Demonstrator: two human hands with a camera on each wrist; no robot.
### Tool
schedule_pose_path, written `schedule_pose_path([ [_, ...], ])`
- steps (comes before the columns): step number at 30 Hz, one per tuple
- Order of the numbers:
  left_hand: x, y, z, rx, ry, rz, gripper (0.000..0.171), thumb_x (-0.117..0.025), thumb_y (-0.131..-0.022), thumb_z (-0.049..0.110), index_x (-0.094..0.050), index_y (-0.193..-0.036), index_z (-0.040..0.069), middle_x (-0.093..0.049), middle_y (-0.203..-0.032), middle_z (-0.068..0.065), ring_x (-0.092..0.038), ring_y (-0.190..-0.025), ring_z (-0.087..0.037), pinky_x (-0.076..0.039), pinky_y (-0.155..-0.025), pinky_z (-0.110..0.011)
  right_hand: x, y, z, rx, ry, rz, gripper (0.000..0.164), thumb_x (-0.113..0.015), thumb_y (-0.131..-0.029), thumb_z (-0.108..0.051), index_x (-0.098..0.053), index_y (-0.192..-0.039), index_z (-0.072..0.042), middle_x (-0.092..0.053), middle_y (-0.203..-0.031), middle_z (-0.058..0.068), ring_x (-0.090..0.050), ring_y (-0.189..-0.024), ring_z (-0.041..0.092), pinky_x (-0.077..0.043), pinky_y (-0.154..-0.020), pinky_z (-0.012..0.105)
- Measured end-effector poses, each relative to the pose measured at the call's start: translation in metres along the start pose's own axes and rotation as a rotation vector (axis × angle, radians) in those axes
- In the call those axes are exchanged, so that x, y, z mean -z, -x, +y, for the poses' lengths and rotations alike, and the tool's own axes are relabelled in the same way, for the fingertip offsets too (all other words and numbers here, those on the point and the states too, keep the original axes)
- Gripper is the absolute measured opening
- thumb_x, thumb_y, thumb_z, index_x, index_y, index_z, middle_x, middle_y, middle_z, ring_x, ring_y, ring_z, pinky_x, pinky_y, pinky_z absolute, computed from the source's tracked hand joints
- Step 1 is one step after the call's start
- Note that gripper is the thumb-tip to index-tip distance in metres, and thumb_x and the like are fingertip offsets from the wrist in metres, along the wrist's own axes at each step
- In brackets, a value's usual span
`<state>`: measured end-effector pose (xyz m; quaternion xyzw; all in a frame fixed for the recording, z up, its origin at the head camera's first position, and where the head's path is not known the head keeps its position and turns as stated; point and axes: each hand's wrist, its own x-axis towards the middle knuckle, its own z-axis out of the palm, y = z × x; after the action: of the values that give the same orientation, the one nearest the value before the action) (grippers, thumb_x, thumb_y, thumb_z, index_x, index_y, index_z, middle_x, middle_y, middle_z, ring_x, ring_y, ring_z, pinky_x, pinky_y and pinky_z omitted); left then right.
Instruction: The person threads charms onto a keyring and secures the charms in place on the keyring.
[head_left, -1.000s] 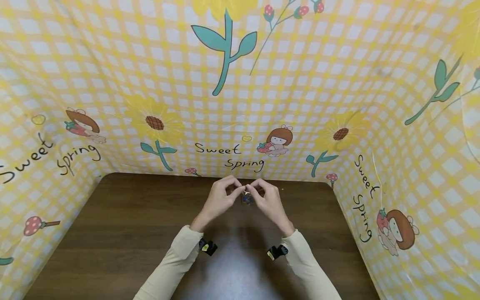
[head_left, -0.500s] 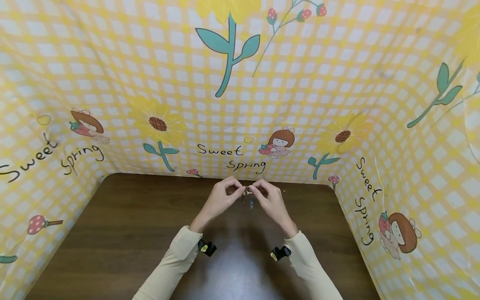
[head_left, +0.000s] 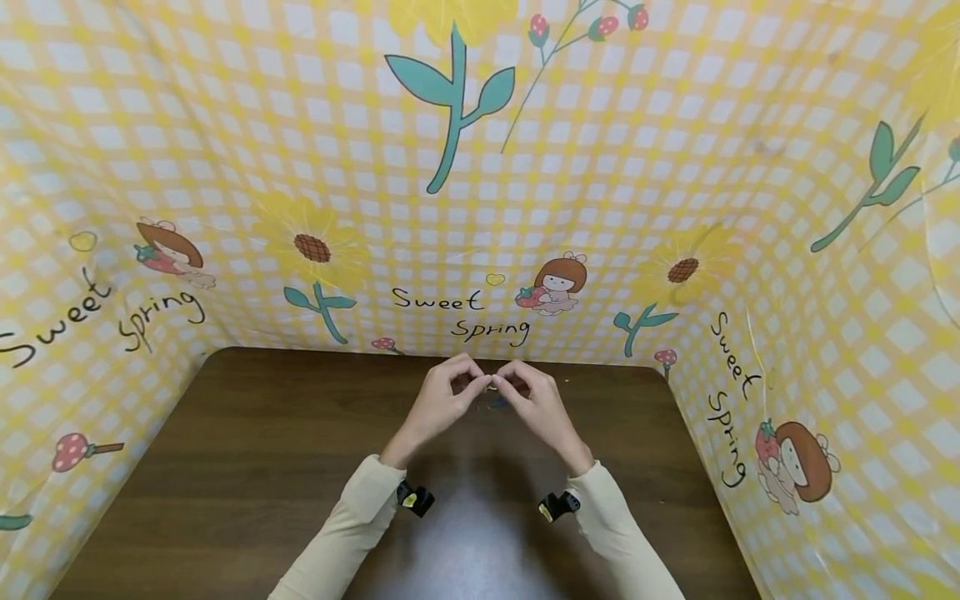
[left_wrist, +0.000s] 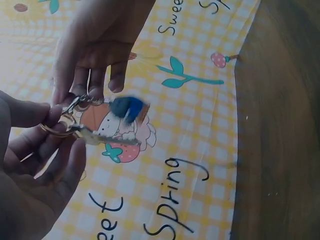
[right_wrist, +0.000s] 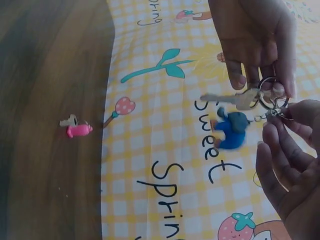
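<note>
Both hands meet near the table's far edge. In the head view my left hand [head_left: 442, 393] is on the left and my right hand [head_left: 536, 402] on the right, fingertips nearly touching. My left thumb and fingers pinch a metal key ring [right_wrist: 265, 85] that bears a key [right_wrist: 240, 101]. My right fingertips pinch the metal clasp [right_wrist: 275, 113] of a keychain; from its short chain hangs a blue figure with a grey head [right_wrist: 233, 132]. Ring and clasp lie against each other; whether they are linked I cannot tell. The figure looks blurred in the left wrist view.
On the brown wooden table [head_left: 300, 467] lies a small pink figure [right_wrist: 79, 130] with a key [right_wrist: 69, 120] beside it, seen in the right wrist view. A yellow checked cloth [head_left: 450, 225] with printed flowers surrounds the table's back and sides.
Both hands stay nearly in place, pinching throughout. The hanging key and blue figure showed more plainly below the fingers half a second ago; now the fingertips are closer together and hide more.
</note>
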<state>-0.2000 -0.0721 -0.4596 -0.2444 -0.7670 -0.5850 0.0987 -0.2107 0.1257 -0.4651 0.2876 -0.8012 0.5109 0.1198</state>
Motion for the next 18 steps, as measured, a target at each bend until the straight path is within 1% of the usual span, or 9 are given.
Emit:
schedule_pose_path([
  [5, -0.0006, 0.0018, 0.0003, -0.012, 0.062, 0.042, 0.017, -0.071, -0.103, 0.009, -0.074, -0.087, 0.005, -0.066, -0.090, -0.004, -0.061, -0.079, -0.027, -0.051, -0.069, -0.025, -0.0010, 0.0028, 0.0038, -0.017, -0.018, 0.034, 0.008, -0.066, -0.105, -0.006, -0.071, -0.099, -0.006, -0.071, -0.090, 0.006, -0.068, -0.076, 0.019, -0.055, -0.068, 0.026],
  [8, -0.0004, 0.0015, 0.0006, -0.005, 0.070, 0.049, 0.016, -0.072, -0.103, 0.010, -0.075, -0.087, 0.007, -0.067, -0.090, -0.004, -0.061, -0.081, -0.024, -0.051, -0.071, -0.026, -0.0011, 0.0038, 0.0041, -0.032, -0.036, 0.062, 0.007, -0.067, -0.104, -0.005, -0.071, -0.099, -0.004, -0.071, -0.088, 0.007, -0.067, -0.075, 0.020, -0.054, -0.067, 0.025],
  [11, 0.0002, 0.0014, 0.0000, 0.029, 0.068, 0.039, 0.016, -0.071, -0.103, 0.011, -0.076, -0.089, 0.007, -0.068, -0.091, -0.005, -0.062, -0.083, -0.020, -0.052, -0.075, -0.028, -0.0013, 0.0039, 0.0038, -0.024, -0.050, 0.069, 0.007, -0.067, -0.104, -0.004, -0.072, -0.100, -0.002, -0.073, -0.089, 0.008, -0.068, -0.075, 0.021, -0.055, -0.068, 0.026],
  [13, 0.0006, 0.0012, -0.0004, 0.059, 0.061, 0.023, 0.016, -0.070, -0.104, 0.012, -0.076, -0.090, 0.006, -0.068, -0.092, -0.006, -0.061, -0.084, -0.018, -0.052, -0.075, -0.028, -0.0007, 0.0039, 0.0035, -0.031, -0.054, 0.066, 0.007, -0.067, -0.104, -0.005, -0.073, -0.101, -0.002, -0.073, -0.090, 0.008, -0.068, -0.076, 0.022, -0.055, -0.068, 0.027],
  [15, 0.0001, 0.0010, -0.0010, 0.079, 0.041, -0.001, 0.018, -0.069, -0.105, 0.013, -0.076, -0.090, 0.006, -0.069, -0.093, -0.007, -0.061, -0.083, -0.018, -0.051, -0.074, -0.028, -0.0001, 0.0042, 0.0030, -0.038, -0.049, 0.054, 0.008, -0.066, -0.105, -0.006, -0.073, -0.102, -0.003, -0.072, -0.090, 0.006, -0.068, -0.076, 0.021, -0.054, -0.068, 0.028],
  [18, -0.0016, 0.0015, -0.0014, 0.108, 0.012, -0.031, 0.020, -0.067, -0.106, 0.015, -0.076, -0.089, 0.007, -0.069, -0.093, -0.006, -0.059, -0.080, -0.017, -0.050, -0.069, -0.027, -0.0007, 0.0050, 0.0016, -0.070, -0.041, 0.033, 0.009, -0.065, -0.105, -0.004, -0.072, -0.103, 0.000, -0.072, -0.091, 0.010, -0.067, -0.075, 0.024, -0.052, -0.066, 0.024],
])
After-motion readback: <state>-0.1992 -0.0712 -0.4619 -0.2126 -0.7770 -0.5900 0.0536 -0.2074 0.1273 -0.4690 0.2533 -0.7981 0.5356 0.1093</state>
